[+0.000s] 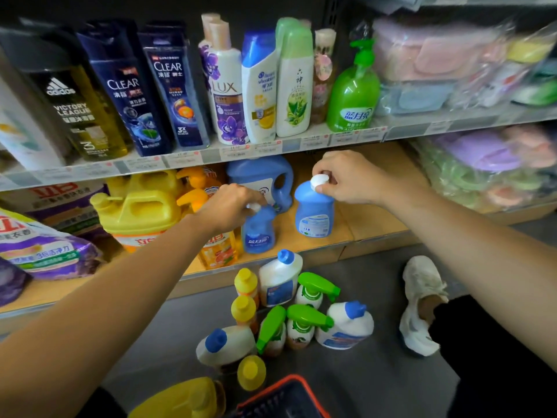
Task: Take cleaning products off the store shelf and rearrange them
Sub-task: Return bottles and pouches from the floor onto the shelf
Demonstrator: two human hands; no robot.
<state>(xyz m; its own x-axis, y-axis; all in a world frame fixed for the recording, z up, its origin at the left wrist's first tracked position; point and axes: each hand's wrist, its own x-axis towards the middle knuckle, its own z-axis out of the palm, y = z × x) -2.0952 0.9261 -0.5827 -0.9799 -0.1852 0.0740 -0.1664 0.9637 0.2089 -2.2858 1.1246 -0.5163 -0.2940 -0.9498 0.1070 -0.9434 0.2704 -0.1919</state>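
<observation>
Left hand [232,203] is gripping the small blue bottle [258,232] on the lower shelf [370,224]; at its two o'clock, right hand [343,179] is pinching the white cap of the taller blue bottle [313,212].

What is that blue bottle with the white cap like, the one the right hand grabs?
The blue bottle is squat and rounded, smooth plastic by its look, with a round white cap on top and a pale label on its front. It is upright on the lower wooden shelf, near the front edge. The right hand pinches its cap from above. A smaller blue bottle is to its left, not touching.
</observation>
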